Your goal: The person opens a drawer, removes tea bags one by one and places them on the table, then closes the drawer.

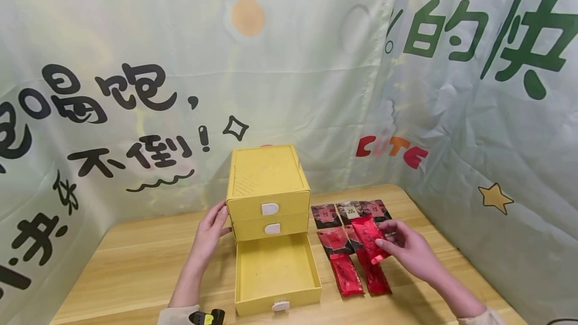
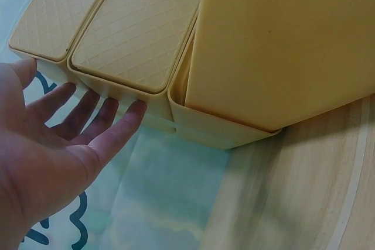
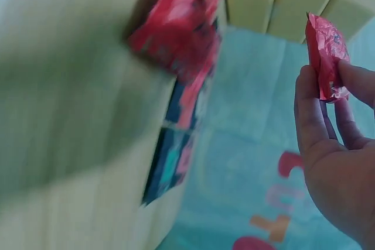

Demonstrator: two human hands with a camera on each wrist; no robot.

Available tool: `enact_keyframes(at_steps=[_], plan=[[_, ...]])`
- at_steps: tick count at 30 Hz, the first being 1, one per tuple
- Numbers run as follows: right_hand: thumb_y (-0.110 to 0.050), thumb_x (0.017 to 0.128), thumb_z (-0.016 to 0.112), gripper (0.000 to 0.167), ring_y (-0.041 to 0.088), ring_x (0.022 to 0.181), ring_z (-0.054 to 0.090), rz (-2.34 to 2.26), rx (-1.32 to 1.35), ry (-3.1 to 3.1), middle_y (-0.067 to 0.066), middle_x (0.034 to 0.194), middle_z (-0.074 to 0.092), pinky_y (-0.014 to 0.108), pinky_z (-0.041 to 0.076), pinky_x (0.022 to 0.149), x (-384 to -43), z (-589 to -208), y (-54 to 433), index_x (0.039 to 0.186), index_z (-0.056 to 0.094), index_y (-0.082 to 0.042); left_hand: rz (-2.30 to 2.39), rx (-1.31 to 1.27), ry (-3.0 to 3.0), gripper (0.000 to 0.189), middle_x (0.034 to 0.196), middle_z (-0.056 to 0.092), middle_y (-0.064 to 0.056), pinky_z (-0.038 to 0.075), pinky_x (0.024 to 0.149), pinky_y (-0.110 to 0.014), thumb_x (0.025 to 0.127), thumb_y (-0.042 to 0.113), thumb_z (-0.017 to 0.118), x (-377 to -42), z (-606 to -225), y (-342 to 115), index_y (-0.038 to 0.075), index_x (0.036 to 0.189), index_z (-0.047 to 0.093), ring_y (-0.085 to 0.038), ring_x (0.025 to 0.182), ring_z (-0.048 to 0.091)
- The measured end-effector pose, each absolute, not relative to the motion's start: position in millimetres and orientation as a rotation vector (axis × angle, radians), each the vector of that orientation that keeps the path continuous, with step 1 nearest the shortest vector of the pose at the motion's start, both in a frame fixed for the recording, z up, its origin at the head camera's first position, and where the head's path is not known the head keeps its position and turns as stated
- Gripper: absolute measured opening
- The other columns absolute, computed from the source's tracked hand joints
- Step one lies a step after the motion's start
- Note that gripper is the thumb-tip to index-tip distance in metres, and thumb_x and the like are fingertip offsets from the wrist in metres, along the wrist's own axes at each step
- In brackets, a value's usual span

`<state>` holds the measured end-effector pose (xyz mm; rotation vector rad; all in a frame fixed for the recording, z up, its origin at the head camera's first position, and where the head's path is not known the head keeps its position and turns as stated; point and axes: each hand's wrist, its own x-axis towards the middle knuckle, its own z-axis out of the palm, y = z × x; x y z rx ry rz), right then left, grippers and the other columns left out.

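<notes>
A yellow three-drawer box [image 1: 266, 174] stands on the table with its bottom drawer [image 1: 277, 267] pulled out; nothing lies in that drawer. My left hand [image 1: 211, 229] rests on the left side of the box, and the left wrist view shows its fairly straight fingertips [image 2: 136, 109] against the side. In my right hand [image 1: 408, 250] a red foil packet [image 1: 371, 237] is pinched between thumb and fingers, raised above the other packets. Below it lie two more red packets [image 1: 346, 275] and several dark-and-red flat sachets [image 1: 327, 216], to the right of the box.
The wooden table [image 1: 149, 260] reaches back to a pale printed curtain [image 1: 289, 94] behind and at the right. White tabs [image 1: 270, 209] stick out from the drawer fronts. The open drawer juts toward the table's front.
</notes>
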<state>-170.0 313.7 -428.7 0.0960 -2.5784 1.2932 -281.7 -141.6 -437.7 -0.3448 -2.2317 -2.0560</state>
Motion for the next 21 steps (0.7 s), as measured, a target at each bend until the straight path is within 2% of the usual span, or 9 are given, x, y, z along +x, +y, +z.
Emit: enact_keyframes(at_steps=[6,15,21], plan=[[-0.008,0.094,0.077,0.034,0.007,0.085,0.061,1.242,0.017,-2.626,0.012,0.106,0.067,0.025,0.058,0.070,-164,-441,339,0.121,0.062,0.005,-2.056,-0.348,-2.230,0.053,0.159,0.045,-0.017,0.058,0.097,-0.038,0.113,0.033,0.047,-282,-438,-142,0.006,0.157,0.043,-0.030,0.140,0.047],[-0.008,0.095,0.075,0.032,0.026,0.092,0.070,1.210,-0.148,-2.804,0.013,0.105,0.069,0.027,0.059,0.071,-166,-459,363,0.119,0.060,0.009,-2.035,-0.361,-2.221,0.054,0.158,0.045,-0.020,0.060,0.095,-0.038,0.113,0.033,0.047,-281,-437,-141,0.003,0.157,0.043,-0.034,0.138,0.048],[-0.010,0.096,0.074,0.031,0.029,0.094,0.070,1.186,-0.203,-2.871,0.012,0.104,0.068,0.028,0.059,0.070,-167,-469,371,0.117,0.061,0.009,-2.035,-0.354,-2.214,0.053,0.158,0.045,-0.020,0.060,0.095,-0.037,0.113,0.033,0.047,-281,-437,-141,0.003,0.157,0.044,-0.034,0.138,0.048]])
